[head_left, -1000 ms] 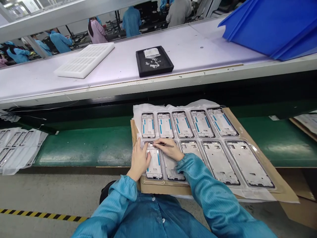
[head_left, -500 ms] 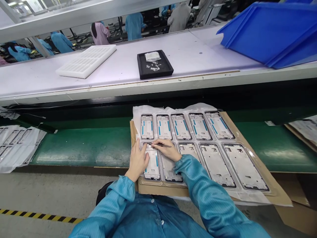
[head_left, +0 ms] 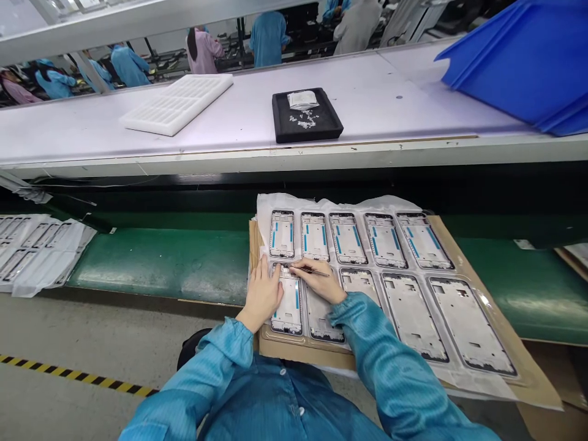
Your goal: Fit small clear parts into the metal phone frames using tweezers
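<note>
Sheeted phone frames [head_left: 37,254] lie on the green belt [head_left: 156,263] at far left. The left hand [head_left: 263,294] rests flat and open on a phone frame [head_left: 288,309] in the lower row on a cardboard sheet [head_left: 514,361], while the right hand [head_left: 321,280] pinches slim tweezers [head_left: 310,270], tips at that frame's top end. Further right lie more frames [head_left: 411,315], and a blue bin [head_left: 519,67] sits on the upper bench [head_left: 390,104].

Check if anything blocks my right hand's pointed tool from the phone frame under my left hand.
Nothing visible: the pointed tool in the right hand reaches the top edge of the phone frame, beside the left hand.
</note>
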`<state>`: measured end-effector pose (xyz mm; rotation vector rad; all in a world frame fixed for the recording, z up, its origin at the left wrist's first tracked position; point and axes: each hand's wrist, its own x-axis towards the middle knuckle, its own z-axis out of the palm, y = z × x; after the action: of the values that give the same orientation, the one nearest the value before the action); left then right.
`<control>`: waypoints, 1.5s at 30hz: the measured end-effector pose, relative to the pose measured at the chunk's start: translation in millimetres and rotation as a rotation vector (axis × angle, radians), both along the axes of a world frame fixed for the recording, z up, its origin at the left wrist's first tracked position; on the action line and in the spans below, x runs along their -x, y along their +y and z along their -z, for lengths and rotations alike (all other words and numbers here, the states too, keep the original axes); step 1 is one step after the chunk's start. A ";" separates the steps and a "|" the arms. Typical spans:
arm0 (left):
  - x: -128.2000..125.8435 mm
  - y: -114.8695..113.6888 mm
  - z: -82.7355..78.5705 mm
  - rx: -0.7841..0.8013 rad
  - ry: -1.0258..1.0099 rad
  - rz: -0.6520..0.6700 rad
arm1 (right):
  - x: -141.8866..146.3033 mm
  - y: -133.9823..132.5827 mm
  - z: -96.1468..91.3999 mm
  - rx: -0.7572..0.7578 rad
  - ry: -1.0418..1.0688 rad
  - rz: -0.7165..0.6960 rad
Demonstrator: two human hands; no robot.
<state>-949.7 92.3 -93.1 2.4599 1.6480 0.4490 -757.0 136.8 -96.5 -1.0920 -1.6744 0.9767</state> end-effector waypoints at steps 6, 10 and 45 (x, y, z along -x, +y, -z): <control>2.2 2.1 1.8 0.018 -0.048 0.021 | -0.1 3.8 0.8 -0.011 0.000 -0.044; 6.4 1.6 3.9 0.033 -0.152 0.023 | -0.9 5.4 2.0 0.014 0.009 -0.048; 0.3 3.2 -5.6 -0.030 0.142 -0.007 | -0.7 3.9 4.7 -0.082 0.059 -0.047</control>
<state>-950.0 95.5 -87.6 2.5624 1.7150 0.3084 -756.4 140.6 -101.2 -0.9651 -1.6835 0.9531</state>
